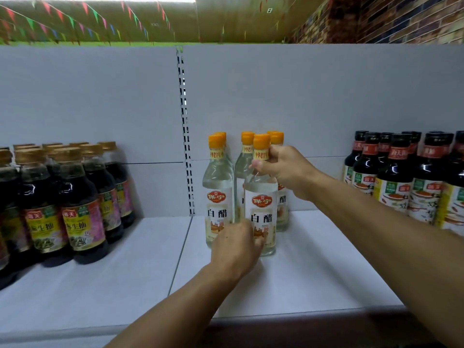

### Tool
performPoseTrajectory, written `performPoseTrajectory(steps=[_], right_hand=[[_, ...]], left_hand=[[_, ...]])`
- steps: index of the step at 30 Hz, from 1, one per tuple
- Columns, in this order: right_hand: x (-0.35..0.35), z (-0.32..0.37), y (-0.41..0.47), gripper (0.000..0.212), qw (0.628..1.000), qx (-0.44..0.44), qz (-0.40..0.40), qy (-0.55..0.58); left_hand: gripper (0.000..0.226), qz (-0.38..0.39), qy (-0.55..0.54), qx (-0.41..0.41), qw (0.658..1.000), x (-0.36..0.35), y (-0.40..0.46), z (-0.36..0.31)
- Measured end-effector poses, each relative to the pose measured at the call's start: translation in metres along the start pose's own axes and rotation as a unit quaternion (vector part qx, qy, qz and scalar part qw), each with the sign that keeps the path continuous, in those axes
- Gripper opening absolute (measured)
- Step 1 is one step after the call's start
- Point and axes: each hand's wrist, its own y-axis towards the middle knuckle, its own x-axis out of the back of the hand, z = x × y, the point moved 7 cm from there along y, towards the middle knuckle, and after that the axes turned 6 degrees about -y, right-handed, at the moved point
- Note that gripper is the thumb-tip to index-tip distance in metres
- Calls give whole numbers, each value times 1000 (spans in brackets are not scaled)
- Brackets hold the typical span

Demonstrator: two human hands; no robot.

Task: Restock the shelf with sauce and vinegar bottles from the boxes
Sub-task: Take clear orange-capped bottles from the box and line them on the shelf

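A white shop shelf (pixel 313 259) with a pale grey back panel (pixel 301 96) runs across the view, under a ceiling hung with coloured bunting (pixel 75 18). The right hand (pixel 281 167) is curled round the neck of the front vinegar bottle (pixel 261 197), just below its orange cap. The left hand (pixel 236 247) sits low against the base of that same bottle, fingers bent toward the label; whether they truly grip it or only steady it is hard to tell. The bottle stands upright on the shelf, touching the rest of the clear vinegar cluster behind it.

This looks like the placing step: the bottle is being set or nudged into line with its row. The next move probably calls for squaring the label to the front, letting go with both hands, then going back to the boxes, which are out of view.

Counted by caps, about 7 vinegar bottles show, several overlapping. Well to the left of the left hand stands a group of dark soy sauce bottles (pixel 75 197), roughly 9 visible. Far to the right of the right hand are dark red-collared sauce bottles (pixel 401 177), about 8, cut by the frame
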Motion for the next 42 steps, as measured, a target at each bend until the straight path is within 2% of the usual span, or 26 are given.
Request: performPoseTrajectory(steps=[7, 16, 23, 30, 42], right_hand=[[-7, -9, 14, 21, 1000, -2, 13, -3], [-19, -14, 29, 21, 999, -18, 31, 12], [-17, -15, 29, 24, 1000, -15, 14, 9], [-10, -14, 28, 31, 1000, -4, -11, -14], [-9, -16, 31, 28, 999, -6, -25, -32]], left_hand=[[24, 14, -6, -9, 1000, -9, 6, 11], [14, 31, 88, -88, 992, -19, 6, 10], [23, 42, 94, -92, 990, -21, 9, 14], [21, 39, 99, -97, 990, -24, 12, 15], [28, 55, 97, -86, 990, -27, 13, 15]])
